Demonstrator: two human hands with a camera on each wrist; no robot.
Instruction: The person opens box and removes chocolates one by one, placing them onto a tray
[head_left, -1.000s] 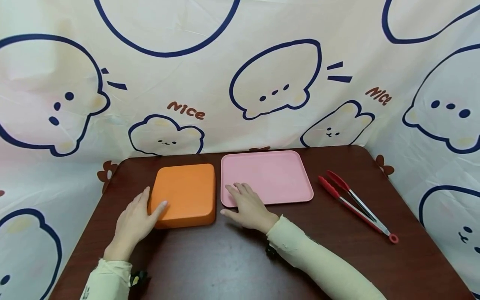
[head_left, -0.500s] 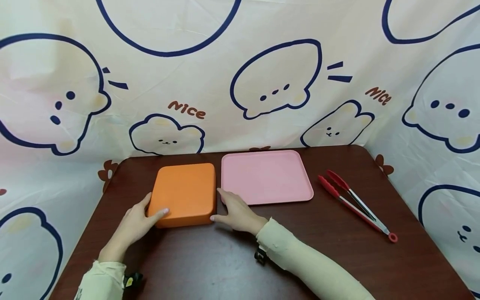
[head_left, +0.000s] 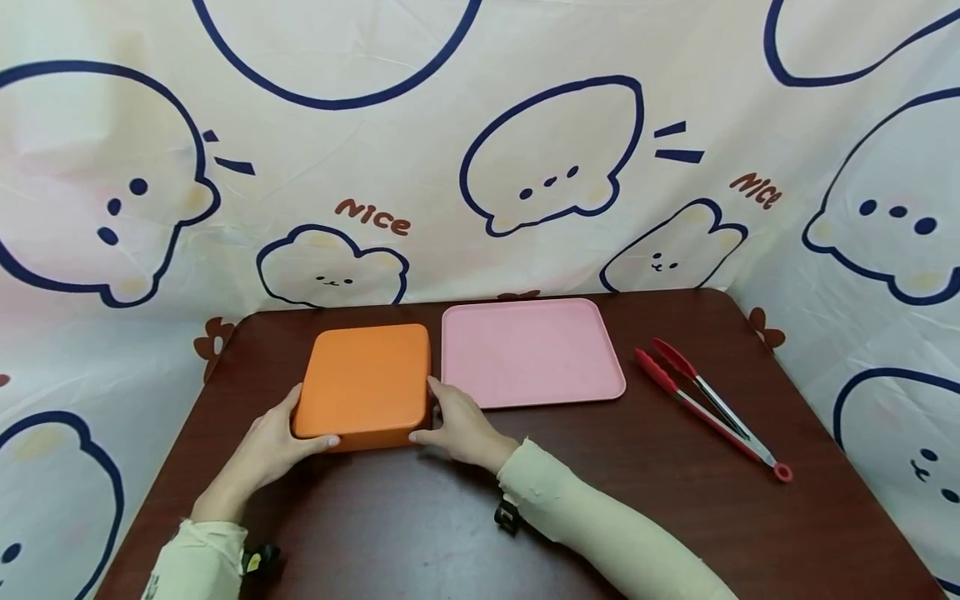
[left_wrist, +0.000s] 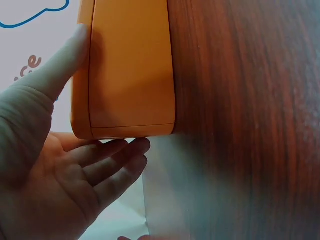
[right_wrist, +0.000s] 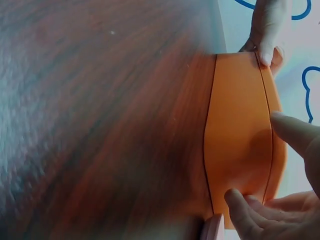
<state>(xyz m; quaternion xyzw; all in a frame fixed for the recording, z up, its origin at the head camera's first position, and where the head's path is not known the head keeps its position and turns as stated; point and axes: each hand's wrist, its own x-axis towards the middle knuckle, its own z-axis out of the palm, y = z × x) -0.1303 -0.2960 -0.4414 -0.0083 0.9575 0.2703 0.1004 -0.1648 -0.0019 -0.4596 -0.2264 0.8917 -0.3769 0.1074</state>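
I've got both hands on the box (head_left: 365, 385), mid-tabletop: left hand (head_left: 262, 450) clasps its near-left corner, right hand (head_left: 461, 429) its near-right corner. Tray (head_left: 528, 350) just beside it, tongs (head_left: 705, 404) toward the right edge.

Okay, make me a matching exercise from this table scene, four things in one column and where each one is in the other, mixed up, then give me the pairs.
Things:
1. orange box
2. pink tray
3. red tongs
4. right hand

Places:
A. lying alone at the table's right side
B. held between both hands
C. at the near right corner of the box
D. flat on the table, just right of the box

Pairs: 1-B, 2-D, 3-A, 4-C. The left hand holds the box's near left corner.
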